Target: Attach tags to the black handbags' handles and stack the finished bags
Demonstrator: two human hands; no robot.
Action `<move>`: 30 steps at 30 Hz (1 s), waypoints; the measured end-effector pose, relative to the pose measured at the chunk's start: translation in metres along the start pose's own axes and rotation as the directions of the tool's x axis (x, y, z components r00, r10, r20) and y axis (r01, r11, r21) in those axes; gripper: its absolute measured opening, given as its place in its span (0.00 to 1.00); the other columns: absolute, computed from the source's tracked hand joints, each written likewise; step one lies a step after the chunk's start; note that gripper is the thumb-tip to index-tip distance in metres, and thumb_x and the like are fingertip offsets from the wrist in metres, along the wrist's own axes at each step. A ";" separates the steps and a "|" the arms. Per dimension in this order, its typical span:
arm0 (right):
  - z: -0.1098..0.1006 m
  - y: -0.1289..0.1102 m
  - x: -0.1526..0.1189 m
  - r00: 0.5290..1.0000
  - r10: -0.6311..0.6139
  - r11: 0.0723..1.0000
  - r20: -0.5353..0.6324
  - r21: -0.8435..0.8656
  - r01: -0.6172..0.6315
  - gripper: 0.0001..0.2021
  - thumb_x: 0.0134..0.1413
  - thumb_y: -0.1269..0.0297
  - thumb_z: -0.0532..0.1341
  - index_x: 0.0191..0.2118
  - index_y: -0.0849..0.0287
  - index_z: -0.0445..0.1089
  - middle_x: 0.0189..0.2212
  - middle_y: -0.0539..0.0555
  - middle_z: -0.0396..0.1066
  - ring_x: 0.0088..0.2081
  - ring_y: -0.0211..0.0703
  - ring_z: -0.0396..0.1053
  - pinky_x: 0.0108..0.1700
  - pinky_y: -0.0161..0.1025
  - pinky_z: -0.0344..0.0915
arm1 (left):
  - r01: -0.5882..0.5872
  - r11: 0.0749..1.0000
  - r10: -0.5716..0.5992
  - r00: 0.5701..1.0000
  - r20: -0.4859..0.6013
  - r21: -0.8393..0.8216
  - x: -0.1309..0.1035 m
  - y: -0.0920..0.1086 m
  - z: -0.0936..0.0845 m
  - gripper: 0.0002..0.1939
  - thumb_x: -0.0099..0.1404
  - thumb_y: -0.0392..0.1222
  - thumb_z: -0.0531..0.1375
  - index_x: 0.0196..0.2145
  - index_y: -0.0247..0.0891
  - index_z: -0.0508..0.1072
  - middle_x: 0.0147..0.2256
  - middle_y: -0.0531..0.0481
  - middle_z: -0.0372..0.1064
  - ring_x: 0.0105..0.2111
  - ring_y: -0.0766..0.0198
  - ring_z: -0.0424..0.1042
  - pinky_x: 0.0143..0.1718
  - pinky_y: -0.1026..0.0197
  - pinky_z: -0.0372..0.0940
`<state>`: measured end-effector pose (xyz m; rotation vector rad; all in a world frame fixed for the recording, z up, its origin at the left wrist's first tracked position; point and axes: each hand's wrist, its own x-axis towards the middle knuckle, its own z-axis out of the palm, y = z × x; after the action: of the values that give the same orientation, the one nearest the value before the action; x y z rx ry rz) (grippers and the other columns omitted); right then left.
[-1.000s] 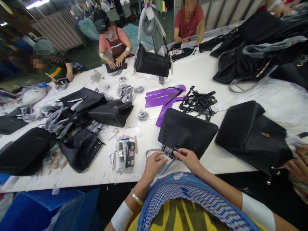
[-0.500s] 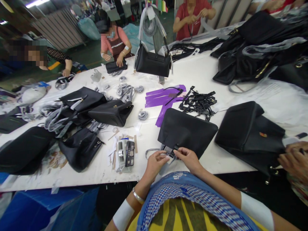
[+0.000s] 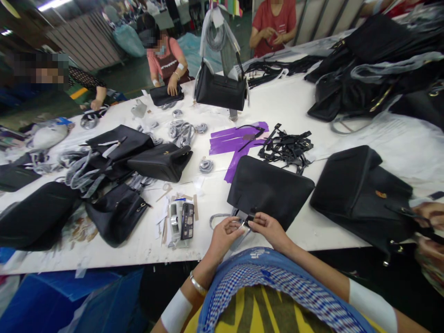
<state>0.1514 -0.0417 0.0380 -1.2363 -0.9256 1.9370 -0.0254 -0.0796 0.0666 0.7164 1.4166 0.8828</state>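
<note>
A black handbag lies flat on the table in front of me, its near edge at my fingers. Between my hands is a short black strap with a shiny metal piece, perhaps a buckle, at the bag's near edge. My left hand pinches the metal end between thumb and fingers. From the other side, my right hand pinches the strap, its fingertips almost meeting the left ones. A grey wrapped handle loops out beside my left hand. The fingers partly hide the small parts.
Beyond the bag lie purple strips and a heap of black straps. A tape dispenser and a black box stand left. A co-worker's hands hold another bag at right. Several bags crowd the left.
My right fingertips have shifted slightly left and down, closer to the left ones. The co-worker's hands at right have moved, and a dark strap now shows there.
</note>
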 end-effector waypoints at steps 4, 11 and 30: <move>-0.002 0.003 0.001 0.999 -0.015 1.000 -0.030 0.011 0.015 0.17 0.41 0.53 0.70 0.28 0.57 0.64 0.22 0.45 0.65 0.28 0.37 0.65 0.35 0.36 0.64 | 0.045 0.999 -0.045 0.999 -0.012 0.009 -0.002 0.000 0.000 0.27 0.48 0.44 0.70 0.45 0.33 0.72 0.33 0.46 0.74 0.35 0.59 0.75 0.42 0.58 0.68; 0.001 -0.002 -0.001 0.999 -0.019 0.999 -0.039 -0.040 0.017 0.17 0.40 0.53 0.70 0.27 0.57 0.63 0.22 0.46 0.64 0.27 0.37 0.64 0.34 0.36 0.63 | 0.012 1.000 -0.013 0.999 -0.041 -0.007 -0.001 -0.001 0.004 0.25 0.48 0.43 0.69 0.44 0.34 0.73 0.33 0.46 0.74 0.36 0.59 0.74 0.40 0.59 0.69; 0.001 -0.002 -0.004 0.999 0.015 0.999 -0.049 -0.044 -0.018 0.19 0.40 0.53 0.70 0.24 0.58 0.61 0.19 0.44 0.60 0.24 0.34 0.60 0.30 0.34 0.61 | -0.046 0.999 0.047 0.995 -0.084 0.017 0.003 -0.013 -0.003 0.21 0.51 0.43 0.68 0.42 0.34 0.73 0.31 0.46 0.75 0.33 0.61 0.75 0.38 0.61 0.68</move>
<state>0.1519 -0.0437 0.0417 -1.3146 -0.9402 1.8997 -0.0279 -0.0837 0.0539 0.7333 1.4876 0.9484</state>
